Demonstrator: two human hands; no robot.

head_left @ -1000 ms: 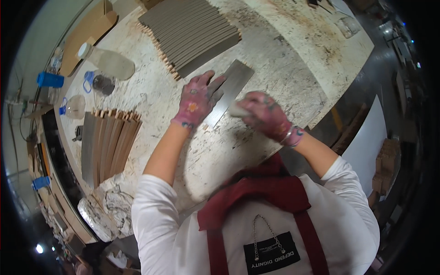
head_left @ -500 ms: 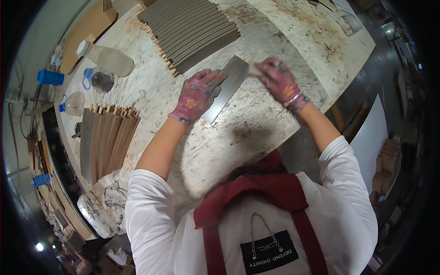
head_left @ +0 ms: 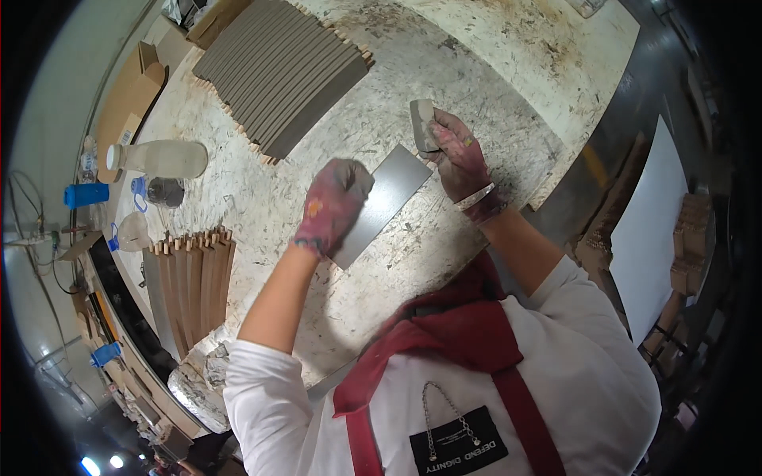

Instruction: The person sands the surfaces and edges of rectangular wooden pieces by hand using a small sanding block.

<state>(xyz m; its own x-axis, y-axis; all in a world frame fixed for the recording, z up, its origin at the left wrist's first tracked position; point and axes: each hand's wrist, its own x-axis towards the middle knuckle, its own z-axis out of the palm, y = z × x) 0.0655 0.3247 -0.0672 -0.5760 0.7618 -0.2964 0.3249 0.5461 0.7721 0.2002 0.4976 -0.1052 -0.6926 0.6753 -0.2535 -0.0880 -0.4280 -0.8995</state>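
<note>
A smooth grey rectangular panel (head_left: 389,198) lies at a slant in front of me, with a bit of pale wood at its far right end. My left hand (head_left: 337,202), in a soiled pink flowered glove, is closed over the panel's left long edge; its fingertips are partly hidden. In my right hand (head_left: 460,159), gloved alike, a small grey flat pad (head_left: 422,127) is pinched upright just beyond the panel's far end. Whether the pad touches the panel I cannot tell.
Stacked grey boards (head_left: 282,75) with wooden pegs lie at the far left. More pegged brown boards (head_left: 190,285) stand at the near left, beside bottles (head_left: 167,159) and a blue cup (head_left: 86,194). A white sheet (head_left: 651,238) is beyond the table's right edge.
My right hand has turned, so the pad now shows upright. My left hand's fingers, earlier laid flat along the panel, are now curled at its edge. The whole view has shifted.
</note>
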